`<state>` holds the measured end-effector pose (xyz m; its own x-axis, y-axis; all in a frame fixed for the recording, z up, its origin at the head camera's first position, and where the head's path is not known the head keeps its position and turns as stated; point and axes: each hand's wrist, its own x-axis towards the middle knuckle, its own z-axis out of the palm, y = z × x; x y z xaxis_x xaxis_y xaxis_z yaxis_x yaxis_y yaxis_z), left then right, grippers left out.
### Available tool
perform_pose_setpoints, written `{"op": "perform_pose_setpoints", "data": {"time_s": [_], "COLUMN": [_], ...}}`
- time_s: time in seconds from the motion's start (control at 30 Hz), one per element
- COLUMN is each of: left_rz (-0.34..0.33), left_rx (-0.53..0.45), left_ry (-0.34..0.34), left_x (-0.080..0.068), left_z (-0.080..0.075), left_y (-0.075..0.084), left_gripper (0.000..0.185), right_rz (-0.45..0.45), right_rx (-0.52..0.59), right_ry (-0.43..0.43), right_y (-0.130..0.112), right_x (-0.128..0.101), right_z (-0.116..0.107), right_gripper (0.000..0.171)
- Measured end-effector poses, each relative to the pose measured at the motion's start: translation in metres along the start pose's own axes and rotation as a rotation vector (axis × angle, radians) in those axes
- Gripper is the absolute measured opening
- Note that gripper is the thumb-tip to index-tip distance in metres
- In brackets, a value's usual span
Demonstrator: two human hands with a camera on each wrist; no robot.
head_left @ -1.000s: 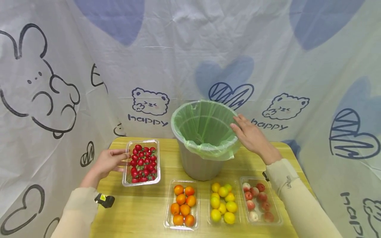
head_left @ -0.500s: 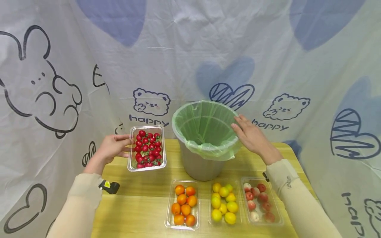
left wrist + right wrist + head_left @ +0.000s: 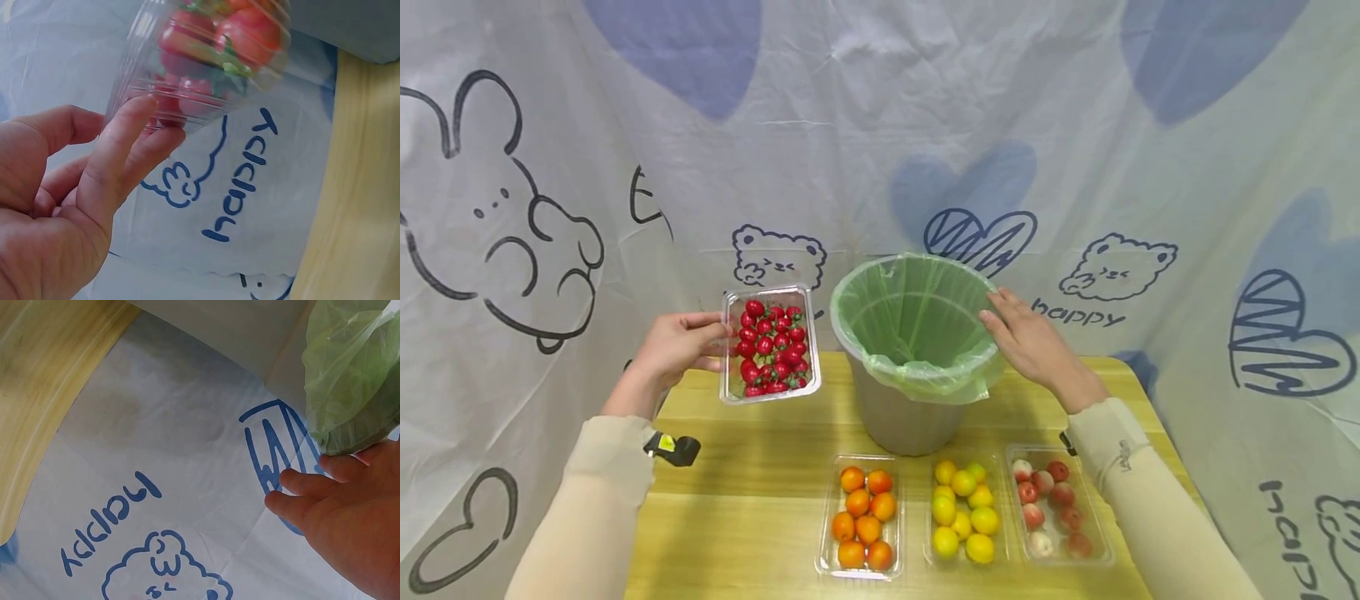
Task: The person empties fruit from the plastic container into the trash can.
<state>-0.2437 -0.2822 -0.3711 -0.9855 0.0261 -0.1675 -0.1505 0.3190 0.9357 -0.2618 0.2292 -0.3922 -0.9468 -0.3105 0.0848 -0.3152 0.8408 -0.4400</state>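
Observation:
My left hand (image 3: 673,350) grips the left side of a clear plastic box (image 3: 811,387) and holds it tilted above the table. Small red fruits (image 3: 764,344) with green stems lie inside it; their exact kind is hard to tell. In the left wrist view, fingertips (image 3: 150,103) press under the ribbed box wall. To its right stands a grey bin (image 3: 910,421) with a light-green bag liner (image 3: 925,383) folded over its rim. My right hand (image 3: 1033,342) touches the bin's right rim with its fingers fairly straight. The right wrist view shows that hand (image 3: 350,512) against the liner's edge.
Three more clear boxes stand along the front of the wooden table (image 3: 730,533). They hold orange fruits (image 3: 867,527), yellow fruits (image 3: 962,521) and red-and-pale fruits (image 3: 1060,497). A printed white cloth (image 3: 865,167) hangs behind and at both sides.
My left hand has lifted the box of red fruits off the table's left side, upward and slightly right, and the box is more tilted. The right hand stays at the bin's rim.

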Motion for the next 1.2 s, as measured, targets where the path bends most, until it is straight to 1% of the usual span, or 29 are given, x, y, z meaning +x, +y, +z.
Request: {"op": "perform_pose_setpoints", "data": {"time_s": [0.1, 0.27, 0.37, 0.47, 0.57, 0.7, 0.9, 1.0, 1.2], "left_rz": [0.012, 0.019, 0.035, 0.049, 0.057, 0.075, 0.082, 0.097, 0.116], "left_rx": [-0.026, -0.044, -0.064, -0.08, -0.072, -0.064, -0.075, -0.065, -0.064], "left_ry": [0.003, 0.016, 0.027, 0.045, 0.074, 0.1, 0.106, 0.118, 0.134], "left_x": [0.002, 0.004, 0.007, 0.01, 0.011, 0.013, 0.015, 0.016, 0.018], "left_z": [0.0, 0.001, 0.001, 0.002, 0.003, 0.007, 0.014, 0.017, 0.02], "left_y": [0.009, 0.025, 0.034, 0.041, 0.049, 0.057, 0.066, 0.071, 0.082], "left_gripper": [0.052, 0.053, 0.054, 0.055, 0.054, 0.054, 0.053, 0.052, 0.051], "right_rz": [0.007, 0.012, 0.01, 0.009, 0.006, 0.002, 0.005, 0.003, -0.008], "right_rx": [0.005, 0.015, 0.016, 0.016, 0.009, 0.001, -0.009, -0.008, 0.008], "right_ry": [-0.002, -0.004, -0.005, -0.006, -0.006, -0.005, -0.012, -0.008, -0.008], "right_y": [0.001, 0.002, 0.002, 0.002, 0.002, 0.001, 0.0, -0.001, -0.001], "right_x": [0.0, 0.0, -0.001, -0.001, -0.001, 0.0, 0.0, 0.0, 0.0], "right_z": [0.0, 0.001, 0.001, 0.001, 0.0, 0.0, -0.001, -0.001, -0.001], "right_gripper": [0.077, 0.078, 0.077, 0.077, 0.076, 0.076, 0.075, 0.075, 0.074]}}
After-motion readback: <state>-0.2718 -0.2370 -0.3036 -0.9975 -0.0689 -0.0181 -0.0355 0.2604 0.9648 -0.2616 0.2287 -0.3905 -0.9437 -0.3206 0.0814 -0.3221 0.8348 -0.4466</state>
